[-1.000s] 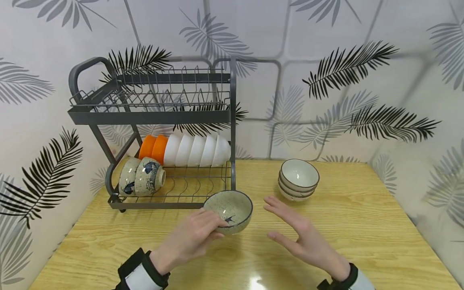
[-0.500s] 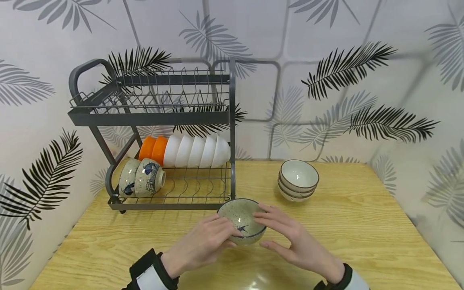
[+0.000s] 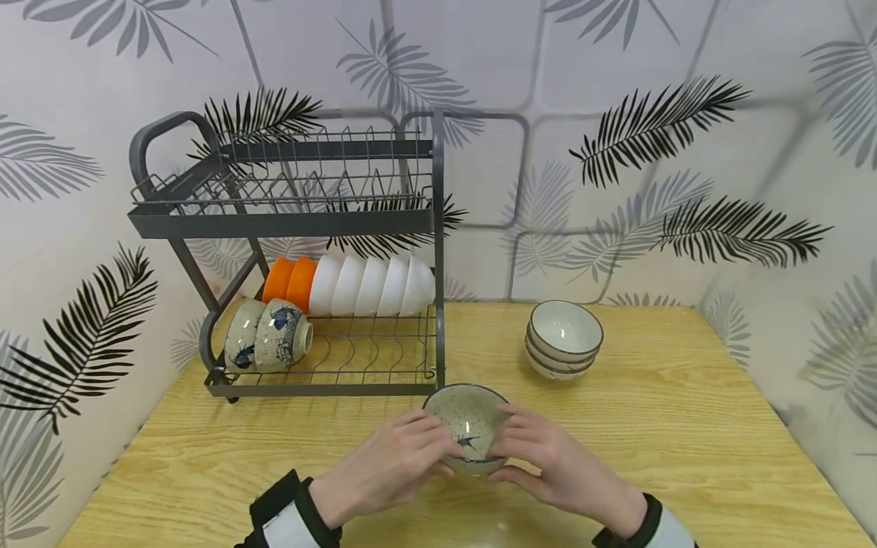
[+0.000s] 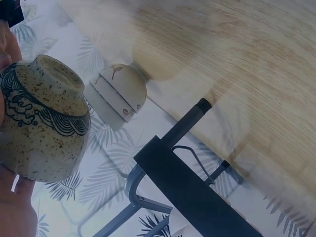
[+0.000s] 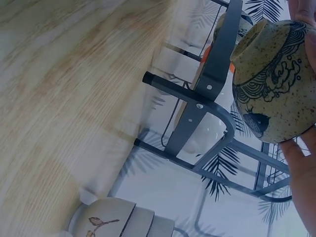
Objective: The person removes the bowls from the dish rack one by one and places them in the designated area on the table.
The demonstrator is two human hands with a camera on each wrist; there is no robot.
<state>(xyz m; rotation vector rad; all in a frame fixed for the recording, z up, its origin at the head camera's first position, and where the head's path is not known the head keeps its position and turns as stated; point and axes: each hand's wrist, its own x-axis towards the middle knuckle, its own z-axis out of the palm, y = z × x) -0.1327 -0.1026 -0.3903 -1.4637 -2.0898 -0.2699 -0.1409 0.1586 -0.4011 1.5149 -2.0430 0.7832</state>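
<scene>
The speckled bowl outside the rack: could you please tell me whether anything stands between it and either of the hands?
Nothing visible does: the left hand and the right hand both grip the speckled bowl directly. The stacked white bowls stand farther back, clear of both hands.

- Bowl [image 3: 466, 415]: a round, deep bowl of greyish-beige ware, dotted with brown specks, its rim edged in dark blue.
- It is held in the air between the left fingers [image 3: 441, 440] and right fingers [image 3: 515, 443], which grip its near rim from either side.
- Its mouth opens upward, tilted toward the person; a small dark-blue motif shows inside, low in the gap between the fingers.
- Outside, below the fingers, run dark-blue wave patterns and a fish, down to a narrower speckled foot.
</scene>
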